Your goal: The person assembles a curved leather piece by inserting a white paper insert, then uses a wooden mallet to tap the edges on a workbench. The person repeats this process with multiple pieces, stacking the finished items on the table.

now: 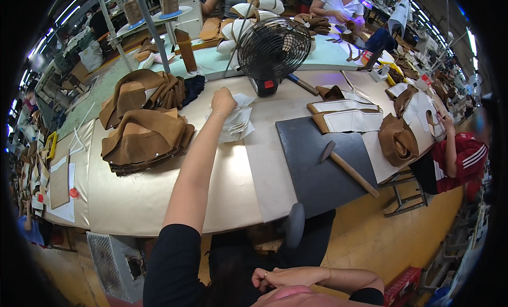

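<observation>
My left arm stretches far across the table, and my left hand (pixel 223 101) is closed in a fist at the edge of a loose pile of thin white pieces (pixel 238 119). Whatever its fingers hold is hidden. To its left lie two stacks of brown, curved leather-like pieces, a nearer stack (pixel 145 140) and a farther stack (pixel 132 95). My right hand (pixel 264 278) stays close to my body, below the table edge, with curled fingers. I cannot see what, if anything, is inside it.
A hammer (pixel 349 172) lies on a dark board (pixel 301 148) at the right. Beyond it are white-and-brown panels (pixel 349 116) and a brown folded piece (pixel 398 140). A black fan (pixel 272 48) stands at the back. A co-worker in red (pixel 460 156) handles white pieces at the far right.
</observation>
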`<action>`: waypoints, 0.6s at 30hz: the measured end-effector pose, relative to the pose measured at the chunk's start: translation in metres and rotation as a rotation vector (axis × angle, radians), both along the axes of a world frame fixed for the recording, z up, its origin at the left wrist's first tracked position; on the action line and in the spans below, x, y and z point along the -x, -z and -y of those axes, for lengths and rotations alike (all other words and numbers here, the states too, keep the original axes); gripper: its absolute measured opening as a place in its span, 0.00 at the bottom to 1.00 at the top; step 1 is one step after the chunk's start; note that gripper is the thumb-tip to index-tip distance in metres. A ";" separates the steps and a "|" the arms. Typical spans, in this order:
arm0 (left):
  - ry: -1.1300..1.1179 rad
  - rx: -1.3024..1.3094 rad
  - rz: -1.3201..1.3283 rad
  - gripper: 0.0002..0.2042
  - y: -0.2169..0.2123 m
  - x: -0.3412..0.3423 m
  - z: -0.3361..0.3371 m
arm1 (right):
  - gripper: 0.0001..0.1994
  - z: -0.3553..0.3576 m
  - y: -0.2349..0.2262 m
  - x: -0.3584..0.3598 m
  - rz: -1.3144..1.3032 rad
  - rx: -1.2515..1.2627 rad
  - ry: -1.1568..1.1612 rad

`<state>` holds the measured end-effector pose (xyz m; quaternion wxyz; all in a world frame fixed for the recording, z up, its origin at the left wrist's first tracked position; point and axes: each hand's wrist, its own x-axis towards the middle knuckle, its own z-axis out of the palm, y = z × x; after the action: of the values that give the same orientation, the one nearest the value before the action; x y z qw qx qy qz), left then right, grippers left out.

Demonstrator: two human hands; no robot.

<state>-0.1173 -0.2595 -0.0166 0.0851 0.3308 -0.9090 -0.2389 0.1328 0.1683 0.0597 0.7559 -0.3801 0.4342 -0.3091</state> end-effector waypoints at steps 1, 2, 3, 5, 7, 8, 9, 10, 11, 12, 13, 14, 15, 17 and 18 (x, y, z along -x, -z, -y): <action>-0.006 0.011 -0.034 0.18 0.002 0.003 0.001 | 0.22 -0.001 0.006 0.001 0.050 -0.047 -0.010; -0.022 0.025 -0.062 0.15 0.008 0.003 0.008 | 0.22 0.000 0.005 0.002 0.051 -0.054 -0.034; -0.034 0.035 -0.095 0.13 0.010 0.005 0.013 | 0.22 0.002 0.001 0.002 0.047 -0.064 -0.051; -0.064 -0.066 -0.282 0.11 0.013 0.003 0.026 | 0.22 0.007 -0.019 0.004 -0.061 -0.002 -0.101; -0.072 -0.085 -0.426 0.10 0.005 -0.003 0.033 | 0.23 -0.002 -0.020 -0.009 -0.359 0.264 -0.026; -0.053 -0.061 -0.472 0.10 -0.009 -0.005 0.029 | 0.23 -0.006 -0.019 -0.014 -0.505 0.393 0.023; -0.033 -0.036 -0.517 0.10 -0.023 -0.012 0.026 | 0.23 -0.006 -0.018 -0.015 -0.515 0.366 -0.017; -0.007 -0.127 -0.557 0.10 -0.037 -0.022 0.023 | 0.24 -0.006 -0.019 -0.016 -0.527 0.337 -0.055; 0.015 -0.215 -0.595 0.10 -0.053 -0.036 0.021 | 0.25 -0.006 -0.019 -0.016 -0.538 0.310 -0.097; 0.034 -0.301 -0.637 0.10 -0.070 -0.050 0.019 | 0.26 -0.004 -0.021 -0.015 -0.441 0.241 -0.077; 0.100 -0.336 -0.705 0.10 -0.084 -0.075 0.023 | 0.27 -0.002 -0.025 -0.014 -0.343 0.177 -0.062; 0.099 -0.350 -0.769 0.11 -0.098 -0.102 0.022 | 0.28 0.001 -0.028 -0.011 -0.248 0.110 -0.047; 0.077 -0.321 -0.787 0.11 -0.115 -0.134 0.023 | 0.29 0.003 -0.030 -0.008 -0.214 0.100 -0.066; 0.050 -0.079 -0.781 0.11 -0.142 -0.200 0.028 | 0.30 0.005 -0.034 -0.002 -0.149 0.072 -0.092; 0.031 0.132 -0.773 0.10 -0.155 -0.234 0.029 | 0.30 0.004 -0.033 -0.005 -0.129 0.081 -0.041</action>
<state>0.1169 -0.2884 0.1381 0.4386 0.1965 -0.8283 -0.2880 0.1375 0.1640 0.0925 0.7165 -0.4382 0.4615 -0.2857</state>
